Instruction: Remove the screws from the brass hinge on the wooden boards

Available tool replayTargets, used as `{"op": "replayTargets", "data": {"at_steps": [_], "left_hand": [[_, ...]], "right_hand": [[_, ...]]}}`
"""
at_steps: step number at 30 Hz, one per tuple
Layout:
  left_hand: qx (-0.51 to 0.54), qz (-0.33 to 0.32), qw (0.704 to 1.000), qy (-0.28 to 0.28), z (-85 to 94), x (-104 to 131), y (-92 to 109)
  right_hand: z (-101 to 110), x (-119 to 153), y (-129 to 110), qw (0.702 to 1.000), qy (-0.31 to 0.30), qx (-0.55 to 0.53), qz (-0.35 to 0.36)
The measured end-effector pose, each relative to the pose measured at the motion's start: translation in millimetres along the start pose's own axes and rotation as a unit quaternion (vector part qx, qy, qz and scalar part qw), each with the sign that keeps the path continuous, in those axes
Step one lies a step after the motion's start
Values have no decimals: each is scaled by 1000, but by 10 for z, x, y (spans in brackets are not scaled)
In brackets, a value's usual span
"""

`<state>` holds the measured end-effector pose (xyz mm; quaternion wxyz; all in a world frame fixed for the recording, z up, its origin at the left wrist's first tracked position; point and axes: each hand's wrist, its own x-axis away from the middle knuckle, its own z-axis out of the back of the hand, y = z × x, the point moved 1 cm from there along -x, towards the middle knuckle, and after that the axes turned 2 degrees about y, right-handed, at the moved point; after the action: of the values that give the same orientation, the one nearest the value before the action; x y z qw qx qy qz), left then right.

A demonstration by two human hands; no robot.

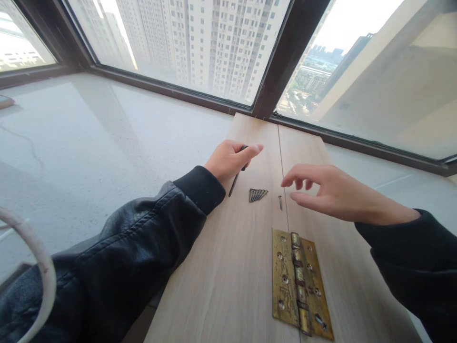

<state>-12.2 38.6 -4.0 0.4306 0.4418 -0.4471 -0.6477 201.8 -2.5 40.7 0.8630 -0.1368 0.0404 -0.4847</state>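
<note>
My left hand (232,159) is closed around the dark handle of a screwdriver (233,185), whose shaft points down toward the boards. My right hand (317,188) hovers with thumb and fingers apart, holding nothing, just right of a single screw (280,202). Between the hands, a row of several screws (257,195) lies side by side on the left wooden board (221,267). Nearer to me, an open brass hinge (300,281) lies flat across the seam between that board and the right wooden board (350,281). A screw or similar small metal piece shows at its lower right hole.
Both boards rest on a pale speckled sill (71,157) and reach the dark window frame (273,62) at the back. A whitish curved tube (46,271) rises at the lower left. A small object (6,101) sits at the far left edge.
</note>
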Motion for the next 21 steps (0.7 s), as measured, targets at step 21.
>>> {"op": "replayTargets", "data": {"at_steps": [21], "left_hand": [[38, 19, 997, 57, 19, 6, 37]], "right_hand": [[-22, -297, -582, 987, 29, -151, -39]]}}
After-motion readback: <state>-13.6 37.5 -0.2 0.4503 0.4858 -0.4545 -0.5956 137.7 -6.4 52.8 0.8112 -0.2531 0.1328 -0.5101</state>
